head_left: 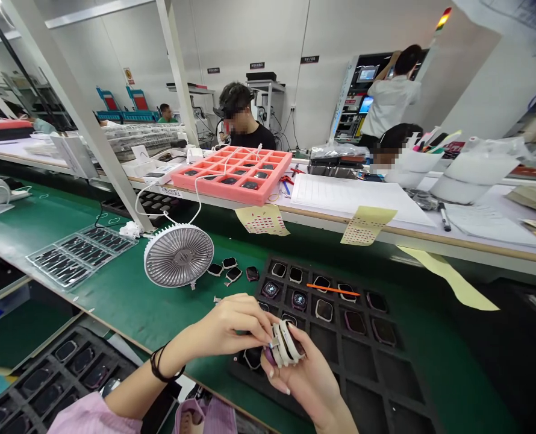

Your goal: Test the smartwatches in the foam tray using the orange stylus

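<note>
My right hand (311,377) is wrapped round a small stack of smartwatch cases (287,345), pale-rimmed, with a purple one at the near left side. From the left, my left hand (236,325) pinches at the edge of that stack. Something small and pale shows at its fingertips, but I cannot make out what it is. Both hands hover over the left part of a black foam tray (358,355). Smartwatches (299,299) lie in the tray's far compartments, and an orange stick (333,290) rests across some of them.
Several loose watches (229,268) lie on the green mat left of the tray. A white fan (179,255) stands beyond them. Another watch tray (64,374) is at lower left. The raised shelf holds a pink foam tray (268,191) and papers (353,194). Other people (250,129) are across the bench.
</note>
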A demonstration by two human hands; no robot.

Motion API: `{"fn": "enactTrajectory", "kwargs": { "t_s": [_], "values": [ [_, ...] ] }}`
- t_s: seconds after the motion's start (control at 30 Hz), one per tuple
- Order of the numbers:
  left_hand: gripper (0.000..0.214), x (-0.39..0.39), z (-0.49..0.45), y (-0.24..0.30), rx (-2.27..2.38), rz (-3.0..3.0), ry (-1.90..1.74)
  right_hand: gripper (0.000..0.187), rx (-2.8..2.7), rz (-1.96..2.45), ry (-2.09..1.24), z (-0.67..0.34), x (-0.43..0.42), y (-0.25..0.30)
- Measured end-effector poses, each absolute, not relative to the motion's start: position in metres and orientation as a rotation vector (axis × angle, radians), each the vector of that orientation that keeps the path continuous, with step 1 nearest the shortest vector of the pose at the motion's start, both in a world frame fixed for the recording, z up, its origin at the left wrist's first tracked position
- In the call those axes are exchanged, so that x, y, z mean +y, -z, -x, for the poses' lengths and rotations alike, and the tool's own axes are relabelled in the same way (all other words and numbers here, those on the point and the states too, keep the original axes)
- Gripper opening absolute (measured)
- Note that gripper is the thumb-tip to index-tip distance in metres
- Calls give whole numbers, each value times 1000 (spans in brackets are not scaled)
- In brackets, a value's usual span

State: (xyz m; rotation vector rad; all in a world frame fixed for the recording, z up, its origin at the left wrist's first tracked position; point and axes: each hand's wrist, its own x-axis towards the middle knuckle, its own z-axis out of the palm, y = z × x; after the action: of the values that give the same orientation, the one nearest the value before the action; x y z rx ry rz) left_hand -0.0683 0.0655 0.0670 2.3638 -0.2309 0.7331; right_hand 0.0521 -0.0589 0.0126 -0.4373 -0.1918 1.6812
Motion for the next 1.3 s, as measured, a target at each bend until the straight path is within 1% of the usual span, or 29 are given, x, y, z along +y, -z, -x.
{"fn": "enactTrajectory", "kwargs": {
  "t_s": [0.17,0.3,0.4,0.47,0.6,0.73,0.83,1.0,1.13,1.23,1.3],
  "values": [
    [11,69,70,-71,-275,-2444,-658,35,-220,449,-1712,-51,-57,-10],
    [15,67,71,-77,-335,-2586,-456,34,-289,566,-1652,-49,-60,-2],
    [20,63,74,-79,-344,-2700,-346,40,-320,648,-1589,-48,-62,4],
    [19,62,75,-78,-344,-2679,-312,43,-326,666,-1605,-47,-63,5],
    [12,64,77,-65,-317,-2455,-271,45,-344,690,-1619,-44,-66,4],
    [22,67,82,-48,-124,-2337,-297,42,-402,771,-1584,-36,-68,7],
    [30,67,90,-38,-25,-2359,-257,43,-427,847,-1570,-27,-69,14],
    [32,63,100,-27,0,-2436,-217,44,-449,911,-1596,-15,-70,21],
    [35,68,106,-17,123,-2330,-265,50,-415,898,-1587,-8,-68,20],
    [38,91,117,-10,313,-2224,-364,57,-359,873,-1549,-6,-66,19],
    [33,111,127,-3,598,-2254,-492,60,-350,876,-1507,-7,-65,18]
  ]
}}
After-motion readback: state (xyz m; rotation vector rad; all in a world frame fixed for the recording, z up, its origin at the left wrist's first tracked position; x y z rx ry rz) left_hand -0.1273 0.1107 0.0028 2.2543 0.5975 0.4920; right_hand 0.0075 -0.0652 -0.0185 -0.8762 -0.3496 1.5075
